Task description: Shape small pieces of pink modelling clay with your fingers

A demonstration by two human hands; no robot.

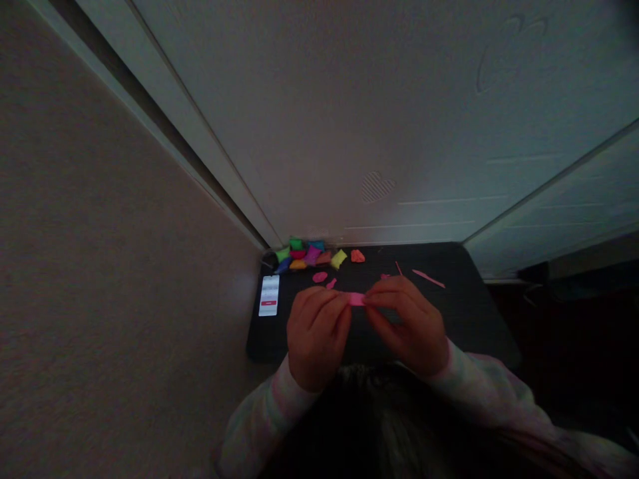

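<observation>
Between my two hands stretches a small strip of pink modelling clay [356,299], held above the dark table. My left hand [319,332] pinches its left end, and my right hand [409,322] pinches the right end with thumb and fingers. Just beyond my left hand lie a flat pink clay piece [320,277] and a smaller pink scrap [331,284]. Another pink bit [385,276] shows partly behind my right hand. Past it are a thin pinkish stick [399,268] and a long pink modelling tool [428,278].
Small packets of coloured clay [298,264] are heaped at the table's back left, with a yellow packet [339,259] and an orange lump [358,256] beside them. A lit phone [269,295] lies at the left edge. The table [464,313] stands against a pale panel [309,133].
</observation>
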